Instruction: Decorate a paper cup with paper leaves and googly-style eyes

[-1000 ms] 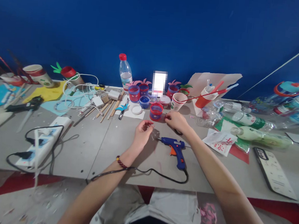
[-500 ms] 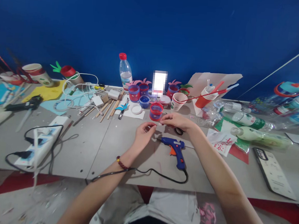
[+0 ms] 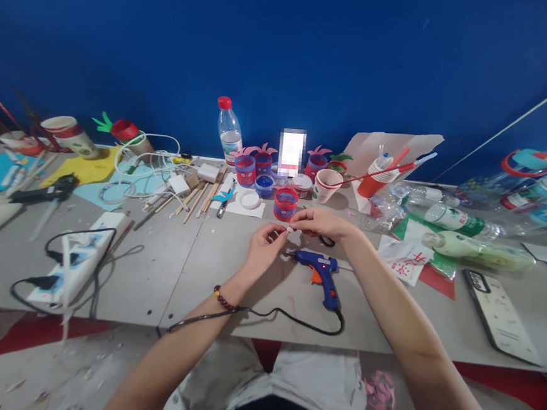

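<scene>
My left hand (image 3: 266, 245) and my right hand (image 3: 320, 223) meet over the table, thumbs and fingertips pinched together. A tiny pale piece (image 3: 290, 229) sits between the fingertips of both hands; its exact kind is too small to make out. Just beyond the fingers stands a small red-and-purple painted cup (image 3: 285, 204), open at the top. Below my right hand lies a blue hot glue gun (image 3: 318, 267) with an orange trigger, its nozzle pointing left and its black cord running toward my left forearm. Black scissor handles (image 3: 327, 241) show partly under my right hand.
Several painted cups with paper leaves, such as a purple one (image 3: 245, 171), line the wall beside a plastic bottle (image 3: 230, 135). Paint pots (image 3: 264, 185) stand near them. To the left lies a power strip (image 3: 77, 259); to the right, bottles (image 3: 461, 221) and a phone (image 3: 501, 314).
My right hand has moved slightly left, bringing its fingertips against those of my left hand around the pale piece. The glue gun and cup have stayed in place.
</scene>
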`<state>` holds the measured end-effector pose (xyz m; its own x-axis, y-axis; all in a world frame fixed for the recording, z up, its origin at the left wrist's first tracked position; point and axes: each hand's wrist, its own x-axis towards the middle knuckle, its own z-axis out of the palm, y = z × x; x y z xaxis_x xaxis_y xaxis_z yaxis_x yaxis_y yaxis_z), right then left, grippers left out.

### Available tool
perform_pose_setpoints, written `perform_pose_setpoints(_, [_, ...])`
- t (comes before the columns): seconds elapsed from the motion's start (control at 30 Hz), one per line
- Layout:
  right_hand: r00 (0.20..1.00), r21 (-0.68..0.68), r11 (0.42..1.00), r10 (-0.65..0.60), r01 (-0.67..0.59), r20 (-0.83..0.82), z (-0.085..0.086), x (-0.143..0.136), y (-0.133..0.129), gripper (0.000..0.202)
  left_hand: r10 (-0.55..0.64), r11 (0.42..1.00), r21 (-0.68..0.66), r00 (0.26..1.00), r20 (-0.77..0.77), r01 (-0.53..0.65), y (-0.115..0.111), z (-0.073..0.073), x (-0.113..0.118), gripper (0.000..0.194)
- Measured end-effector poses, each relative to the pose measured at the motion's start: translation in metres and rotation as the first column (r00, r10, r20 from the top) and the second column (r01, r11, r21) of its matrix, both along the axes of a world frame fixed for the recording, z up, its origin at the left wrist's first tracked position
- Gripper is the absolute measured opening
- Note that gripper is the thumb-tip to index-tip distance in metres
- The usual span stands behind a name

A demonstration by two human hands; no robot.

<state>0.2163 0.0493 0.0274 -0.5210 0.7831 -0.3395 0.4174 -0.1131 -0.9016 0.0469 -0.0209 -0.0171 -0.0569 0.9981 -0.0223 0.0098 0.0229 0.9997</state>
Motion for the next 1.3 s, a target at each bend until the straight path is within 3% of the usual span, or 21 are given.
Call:
perform_pose_setpoints(0.23, [0.999,0.036,0.999,-0.023,0.025,-0.036,0.01,0.0,-0.006,0.029,0.011,0.999,0.051,0.999,-0.041,-0.009,-0.001,-0.001,-0.001,0.022])
perform_pose_setpoints(0.4, [0.972,0.263,0.942,-0.228,0.207,0.052,0.028,0.006,-0.016,0.031,0.077,0.995,0.063,0.996,-0.049,-0.074,-0.002,0.006,0.0,0.019])
perform_pose_setpoints(0.53, [0.931,0.464,0.861,-0.321,0.21,0.174,0.028,0.013,-0.028,0.039,0.089,0.994,0.059,0.996,-0.017,-0.088,-0.001,0.007,0.0,0.019])
perform_pose_setpoints(0.67, [0.89,0.586,0.797,-0.363,0.144,0.275,0.022,0.018,-0.057,0.037,0.095,0.994,0.054,0.995,0.027,-0.096,0.001,0.002,0.0,0.018])
perform_pose_setpoints(0.83, [0.831,0.661,0.74,-0.444,0.128,0.336,0.009,0.026,-0.116,0.024,0.087,0.991,0.099,0.996,0.007,-0.087,0.002,0.0,0.0,0.016])
perform_pose_setpoints(0.93, [0.743,0.648,0.732,-0.551,0.211,0.381,-0.008,0.031,-0.148,0.038,0.089,0.991,0.099,0.995,-0.041,-0.084,0.001,0.002,-0.001,0.017])
perform_pose_setpoints(1.03, [0.665,0.583,0.76,-0.596,0.287,0.45,-0.028,0.031,-0.167,0.046,0.078,0.993,0.091,0.995,-0.061,-0.072,0.001,0.004,-0.002,0.02])
perform_pose_setpoints(1.13, [0.588,0.533,0.79,-0.596,0.305,0.547,-0.038,0.027,-0.171,0.049,0.072,0.995,0.08,0.995,-0.071,-0.066,0.0,0.006,-0.003,0.02])
perform_pose_setpoints(1.3, [0.517,0.468,0.848,-0.524,0.249,0.676,-0.032,0.018,-0.159,0.05,0.082,0.996,0.036,0.996,-0.036,-0.081,0.0,0.008,-0.003,0.021])
